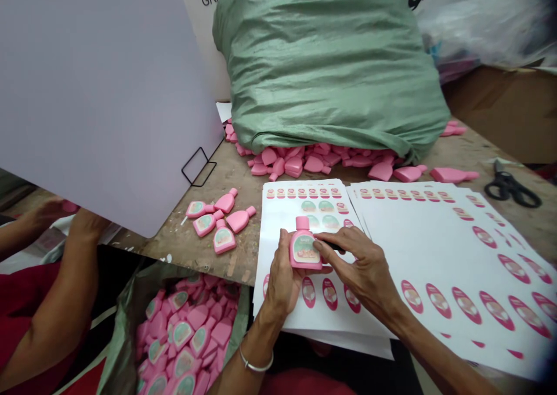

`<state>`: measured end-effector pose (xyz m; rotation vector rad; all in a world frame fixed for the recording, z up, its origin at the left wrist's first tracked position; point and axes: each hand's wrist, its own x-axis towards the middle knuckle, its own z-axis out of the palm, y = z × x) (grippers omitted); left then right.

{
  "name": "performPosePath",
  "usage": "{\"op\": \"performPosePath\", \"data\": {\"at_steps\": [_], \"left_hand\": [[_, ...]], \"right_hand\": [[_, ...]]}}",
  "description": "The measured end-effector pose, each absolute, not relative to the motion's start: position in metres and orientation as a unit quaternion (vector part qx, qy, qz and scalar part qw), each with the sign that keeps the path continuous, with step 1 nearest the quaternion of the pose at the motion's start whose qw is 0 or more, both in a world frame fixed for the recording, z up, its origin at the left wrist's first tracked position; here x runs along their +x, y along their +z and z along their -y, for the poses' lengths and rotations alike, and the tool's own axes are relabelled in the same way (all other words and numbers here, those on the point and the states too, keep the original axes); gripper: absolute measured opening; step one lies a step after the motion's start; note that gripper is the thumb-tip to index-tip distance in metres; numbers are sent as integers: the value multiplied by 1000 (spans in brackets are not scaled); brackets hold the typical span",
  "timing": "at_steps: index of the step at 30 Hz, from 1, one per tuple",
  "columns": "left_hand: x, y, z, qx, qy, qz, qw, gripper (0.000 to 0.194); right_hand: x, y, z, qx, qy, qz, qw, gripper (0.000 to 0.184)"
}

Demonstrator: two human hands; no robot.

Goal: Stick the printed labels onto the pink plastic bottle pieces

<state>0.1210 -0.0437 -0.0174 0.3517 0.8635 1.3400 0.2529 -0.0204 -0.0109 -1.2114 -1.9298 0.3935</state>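
My left hand (281, 279) is closed around a small pink plastic bottle (307, 261), holding it upright with its cap up. A green and cream label (303, 247) covers the bottle's front. At the label's right edge are the fingertips of my right hand (361, 261). That hand is also closed on a slim black tool (334, 243), mostly hidden by the fingers, so its kind is unclear. Beneath both hands lie white sticker sheets (278, 221) printed with pink and green labels. Several pink bottles (224, 238), some labelled, lie to the left.
A green sack (331, 64) spills pink bottles at the back. Black scissors (511, 187) rest at the right beside more sticker sheets (404, 238). Below the table's edge, an open sack (126, 325) holds labelled bottles. A white panel (108, 93) partly hides another person's arms (65, 290).
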Motion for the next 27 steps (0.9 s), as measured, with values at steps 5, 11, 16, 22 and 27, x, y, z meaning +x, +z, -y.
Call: {"op": "performPosePath", "data": {"at_steps": [5,11,16,22,27], "left_hand": [[113,-16,48,273,576,-346,688,29],[107,-7,50,318,521,-360,706,28],[100,1,56,410,469,-375,686,35],[50,-23,52,429,480,-575,505,40],[7,-63,30,531,397,-725,188,46]], "right_hand": [[258,-11,18,-479,86,781,392,20],[264,-7,4,-551,241,722,343,54],[256,-15,-9,-473,512,664,270,59],[260,-32,-90,-593,362,673,254,53],[226,-38,-187,-658,181,696,224,54]]}}
